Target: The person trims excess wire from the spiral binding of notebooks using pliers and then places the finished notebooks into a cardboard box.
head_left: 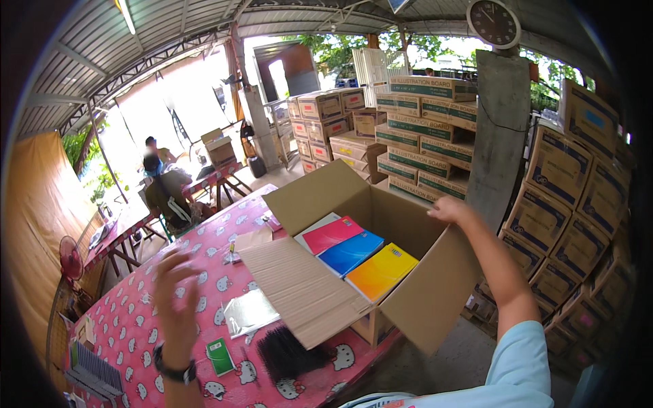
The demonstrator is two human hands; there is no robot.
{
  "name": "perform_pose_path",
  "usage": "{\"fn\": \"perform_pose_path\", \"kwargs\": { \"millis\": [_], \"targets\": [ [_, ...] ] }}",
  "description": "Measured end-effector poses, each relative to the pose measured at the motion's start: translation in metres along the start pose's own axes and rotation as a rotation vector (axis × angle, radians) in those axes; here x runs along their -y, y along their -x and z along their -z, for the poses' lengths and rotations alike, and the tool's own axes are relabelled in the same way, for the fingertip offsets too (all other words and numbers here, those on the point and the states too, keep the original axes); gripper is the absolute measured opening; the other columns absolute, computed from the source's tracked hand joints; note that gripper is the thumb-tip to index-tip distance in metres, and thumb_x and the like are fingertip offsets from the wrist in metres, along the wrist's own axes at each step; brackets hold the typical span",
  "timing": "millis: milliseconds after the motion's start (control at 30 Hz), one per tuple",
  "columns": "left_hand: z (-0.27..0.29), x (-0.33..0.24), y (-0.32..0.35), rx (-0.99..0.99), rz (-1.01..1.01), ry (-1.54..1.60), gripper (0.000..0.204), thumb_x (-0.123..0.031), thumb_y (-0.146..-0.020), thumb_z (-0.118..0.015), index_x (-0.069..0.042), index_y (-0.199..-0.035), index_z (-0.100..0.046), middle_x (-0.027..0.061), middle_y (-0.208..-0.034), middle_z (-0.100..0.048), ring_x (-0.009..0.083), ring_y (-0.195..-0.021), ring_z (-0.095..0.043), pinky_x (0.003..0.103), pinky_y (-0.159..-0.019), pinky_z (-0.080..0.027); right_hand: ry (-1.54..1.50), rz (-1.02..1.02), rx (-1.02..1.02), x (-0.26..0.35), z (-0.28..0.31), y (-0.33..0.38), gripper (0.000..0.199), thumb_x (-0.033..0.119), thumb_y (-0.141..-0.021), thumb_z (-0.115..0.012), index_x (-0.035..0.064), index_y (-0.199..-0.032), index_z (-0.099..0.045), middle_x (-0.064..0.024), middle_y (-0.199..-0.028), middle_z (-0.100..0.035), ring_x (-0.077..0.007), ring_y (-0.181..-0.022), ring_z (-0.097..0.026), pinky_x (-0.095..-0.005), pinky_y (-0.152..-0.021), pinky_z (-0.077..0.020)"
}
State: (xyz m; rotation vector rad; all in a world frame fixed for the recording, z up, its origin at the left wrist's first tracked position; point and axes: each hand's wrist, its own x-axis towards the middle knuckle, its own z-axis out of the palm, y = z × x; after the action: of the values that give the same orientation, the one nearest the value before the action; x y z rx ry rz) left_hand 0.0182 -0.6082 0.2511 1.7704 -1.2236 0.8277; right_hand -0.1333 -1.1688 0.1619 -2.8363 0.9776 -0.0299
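Cardboard box point(354, 272) sits open at the near right end of the worktop point(136, 319), which is covered with a pink cloth printed with white cat faces. All the box's flaps are folded outward: one broad flap lies flat toward the person, another stands up at the back, and a third hangs over the worktop's right edge. Inside, notebooks lie side by side in a row: a pink notebook point(331, 234), a blue notebook point(351, 252) and a yellow-orange notebook point(381, 271), with a white one just behind the pink.

The right hand point(447, 209) rests on the top edge of the box's right side, fingers curled over the cardboard rim and gripping it. The left hand point(175, 289) is raised above the worktop, well apart from the box, blurred, fingers spread wide and holding nothing; a dark wristwatch point(175, 372) sits on its wrist.

On the cloth near the left hand lie a clear plastic sleeve point(249, 313), a small green booklet point(220, 356) and a bundle of black bristly strips point(289, 353) just beside the front flap. A small pink item point(272, 222) lies by the box's far left corner.

Stacks of brown shipping cartons point(422, 129) fill the background and the right side. A round wall clock point(494, 22) hangs on a concrete pillar. A person point(160, 178) sits at a far table on the left.
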Motion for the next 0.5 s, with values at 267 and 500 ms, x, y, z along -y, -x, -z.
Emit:
{"fn": "perform_pose_path", "kwargs": {
  "millis": [267,500],
  "targets": [
    [-0.197,-0.022,-0.064,1.013,-0.207,0.191,0.051,-0.035,-0.087,-0.061,-0.003,-0.124,-0.05,0.019,-0.131,-0.046,0.0338,-0.124,-0.042,0.041,-0.104,-0.034,-0.795,0.201,1.205,0.079,-0.029,0.003,0.058,0.042,-0.085,-0.063,0.0078,-0.129,-0.047,-0.0068,-0.119,-0.059,-0.0187,-0.102,-0.059,-0.0351,-0.078,-0.0523],
    [-0.244,0.034,-0.057,1.125,0.072,-0.074,0.061,-0.057,-0.091,-0.04,-0.013,-0.133,-0.047,0.0153,-0.137,-0.042,0.0329,-0.13,-0.034,0.044,-0.106,-0.029,-0.834,0.295,1.363,0.081,-0.05,-0.026,0.065,0.048,-0.084,-0.061,0.0073,-0.132,-0.045,-0.0065,-0.125,-0.055,-0.0171,-0.117,-0.05,-0.0387,-0.08,-0.0507]
  ]
}}
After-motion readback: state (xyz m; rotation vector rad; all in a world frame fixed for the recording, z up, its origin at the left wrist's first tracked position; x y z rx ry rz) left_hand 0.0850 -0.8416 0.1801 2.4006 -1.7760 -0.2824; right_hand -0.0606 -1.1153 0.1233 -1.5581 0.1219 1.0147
